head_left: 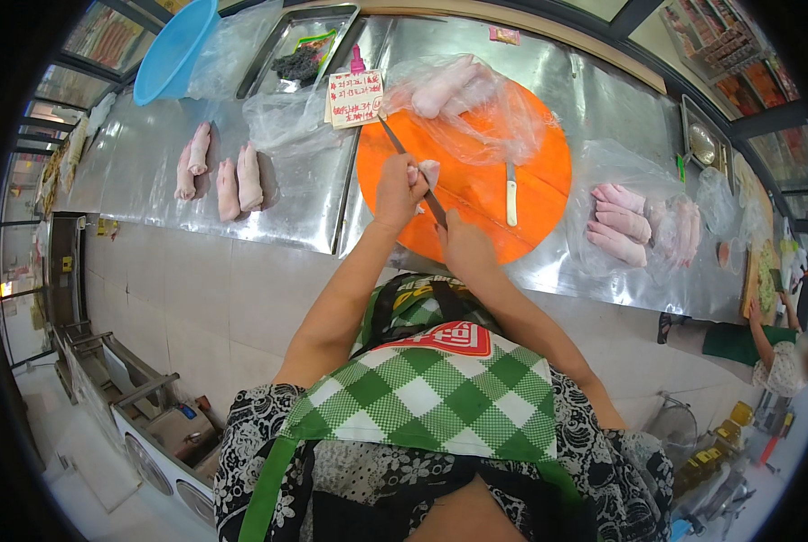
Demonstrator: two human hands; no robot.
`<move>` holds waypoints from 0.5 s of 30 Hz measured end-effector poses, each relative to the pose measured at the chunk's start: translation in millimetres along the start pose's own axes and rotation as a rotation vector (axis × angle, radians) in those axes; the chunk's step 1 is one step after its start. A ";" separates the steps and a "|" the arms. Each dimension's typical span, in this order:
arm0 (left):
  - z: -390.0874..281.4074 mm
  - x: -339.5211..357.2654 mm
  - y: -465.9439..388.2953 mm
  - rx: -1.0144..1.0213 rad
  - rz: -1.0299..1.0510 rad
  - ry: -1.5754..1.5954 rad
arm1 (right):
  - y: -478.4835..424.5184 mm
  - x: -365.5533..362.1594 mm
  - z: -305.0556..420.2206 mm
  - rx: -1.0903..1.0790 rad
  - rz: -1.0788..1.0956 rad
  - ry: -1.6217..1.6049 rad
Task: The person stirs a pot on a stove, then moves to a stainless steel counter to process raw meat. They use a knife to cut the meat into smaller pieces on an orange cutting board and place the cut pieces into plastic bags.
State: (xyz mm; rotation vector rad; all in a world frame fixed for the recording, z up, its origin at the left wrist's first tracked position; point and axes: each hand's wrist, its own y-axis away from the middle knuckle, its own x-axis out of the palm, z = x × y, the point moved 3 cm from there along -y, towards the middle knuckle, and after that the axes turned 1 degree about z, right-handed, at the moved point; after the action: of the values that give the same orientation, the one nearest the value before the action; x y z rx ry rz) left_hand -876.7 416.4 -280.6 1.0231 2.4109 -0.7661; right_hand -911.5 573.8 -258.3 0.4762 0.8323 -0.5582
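Over the round orange cutting board (472,230), my left hand (398,191) grips a small pale piece of meat, seemingly a pig's trotter (428,172). My right hand (467,245) is closed around the handle end of a long dark-bladed knife (396,139), whose blade passes by the meat and points away from me. A second knife with a white handle (511,203) lies on the board to the right. At the board's far side, pale trotters (438,91) lie in a clear plastic bag (512,129).
Several trotters (249,177) lie on the steel table (295,223) at left; more, bagged (617,230), lie at right. Handwritten cards (355,100), a steel tray (348,15) with a scouring pad (297,66) and a blue basin (173,51) stand beyond. A co-worker (750,345) is at far right.
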 end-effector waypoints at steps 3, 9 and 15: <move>-3.8 -3.8 1.9 -0.023 -0.031 0.045 | 9.8 -1.0 -4.0 -0.015 -0.037 -0.042; 0.2 -1.8 -11.4 -0.149 -0.042 0.207 | 51.4 -37.5 -15.1 -0.031 -0.075 -0.169; 51.8 15.2 -35.3 -0.433 0.165 0.170 | 93.3 -59.3 -30.3 0.218 -0.137 -0.381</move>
State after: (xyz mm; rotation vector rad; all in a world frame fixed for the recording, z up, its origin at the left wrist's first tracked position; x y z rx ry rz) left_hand -905.0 371.5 -317.3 1.1178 2.4377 -0.0922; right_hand -901.9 678.5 -212.8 0.4933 0.4425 -0.8425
